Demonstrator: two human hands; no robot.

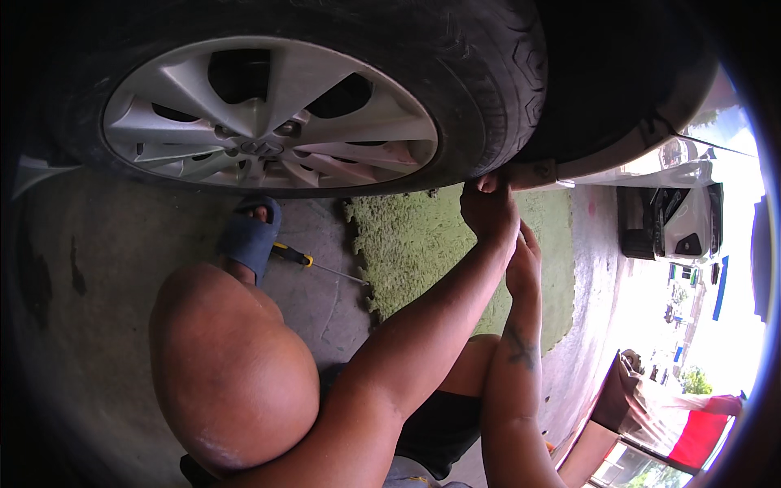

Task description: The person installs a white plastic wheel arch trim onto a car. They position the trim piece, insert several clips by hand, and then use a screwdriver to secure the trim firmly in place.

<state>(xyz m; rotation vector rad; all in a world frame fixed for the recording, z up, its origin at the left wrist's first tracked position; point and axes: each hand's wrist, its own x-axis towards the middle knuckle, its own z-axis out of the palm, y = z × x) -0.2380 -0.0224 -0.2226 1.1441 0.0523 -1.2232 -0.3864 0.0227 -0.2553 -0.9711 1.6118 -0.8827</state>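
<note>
My left hand (490,213) is closed at the lower edge of the car's bumper (533,173), just beside the tyre (500,106). Whatever its fingers grip is hidden. Close against the left wrist is my right hand (525,259), its visible fingers stretched upward and partly covered by the left forearm. The wheel's silver alloy rim (350,130) fills the upper left. Below it, a screwdriver (303,259) with a yellow and black handle lies on the floor by my foot.
A green textured mat (415,244) lies under my hands on the concrete floor (106,268). My foot in a blue slide sandal (248,236) rests near the wheel. Another vehicle (687,221) stands outside at right. Red and white fabric (691,427) hangs at lower right.
</note>
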